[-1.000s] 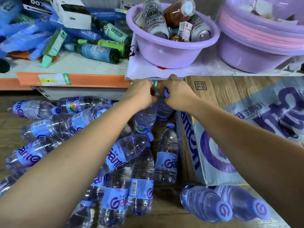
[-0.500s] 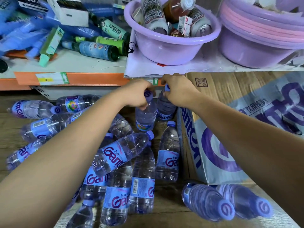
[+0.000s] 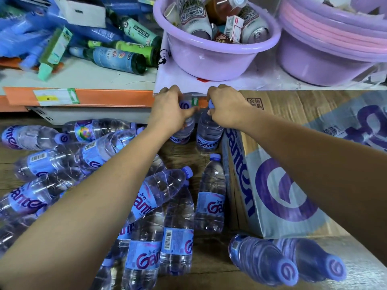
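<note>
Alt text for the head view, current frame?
The left hand grips the left bottle and the right hand the right bottle by their tops, both upright below an orange shelf edge beside a cardboard carton. Loose bottles lie strewn on the wood; a lilac basin sits above.

I see a wooden plank floor below me — and ahead, a low white shelf with an orange front rail.

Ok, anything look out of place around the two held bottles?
Yes: left of the held bottles, water bottles lie in a crisscross heap on the floor; green bottles on the shelf lie tipped over.
</note>
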`<state>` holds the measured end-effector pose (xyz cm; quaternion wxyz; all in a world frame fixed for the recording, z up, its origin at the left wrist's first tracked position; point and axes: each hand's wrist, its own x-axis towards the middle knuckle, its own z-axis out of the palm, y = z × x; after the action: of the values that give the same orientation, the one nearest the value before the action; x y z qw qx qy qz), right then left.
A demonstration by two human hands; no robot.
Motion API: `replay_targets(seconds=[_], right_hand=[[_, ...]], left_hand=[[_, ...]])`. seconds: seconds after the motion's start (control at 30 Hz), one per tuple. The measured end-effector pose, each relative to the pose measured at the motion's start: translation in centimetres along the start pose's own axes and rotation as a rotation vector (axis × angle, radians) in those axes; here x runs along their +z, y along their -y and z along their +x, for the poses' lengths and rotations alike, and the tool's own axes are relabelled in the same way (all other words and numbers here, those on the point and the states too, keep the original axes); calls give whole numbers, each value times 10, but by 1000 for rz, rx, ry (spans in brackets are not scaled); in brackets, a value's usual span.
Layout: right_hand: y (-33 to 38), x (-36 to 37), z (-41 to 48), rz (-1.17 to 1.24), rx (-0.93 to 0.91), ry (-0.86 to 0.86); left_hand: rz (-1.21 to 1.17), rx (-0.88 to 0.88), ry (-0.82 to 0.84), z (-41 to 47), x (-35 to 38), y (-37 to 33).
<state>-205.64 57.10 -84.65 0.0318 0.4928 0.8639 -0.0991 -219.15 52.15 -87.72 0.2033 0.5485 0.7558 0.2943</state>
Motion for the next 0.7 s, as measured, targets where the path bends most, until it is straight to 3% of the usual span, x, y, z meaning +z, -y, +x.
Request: replay_targets(seconds=[0.17, 0.4, 0.7], right_hand=[[-3, 0, 2, 6, -10, -4], [-2, -1, -2, 5, -22, -11], [-3, -3, 1, -57, -51, -6]], left_hand=[[248, 234, 305, 1, -18, 2], [546, 279, 134, -1, -22, -2], [317, 203, 66, 1, -1, 5]])
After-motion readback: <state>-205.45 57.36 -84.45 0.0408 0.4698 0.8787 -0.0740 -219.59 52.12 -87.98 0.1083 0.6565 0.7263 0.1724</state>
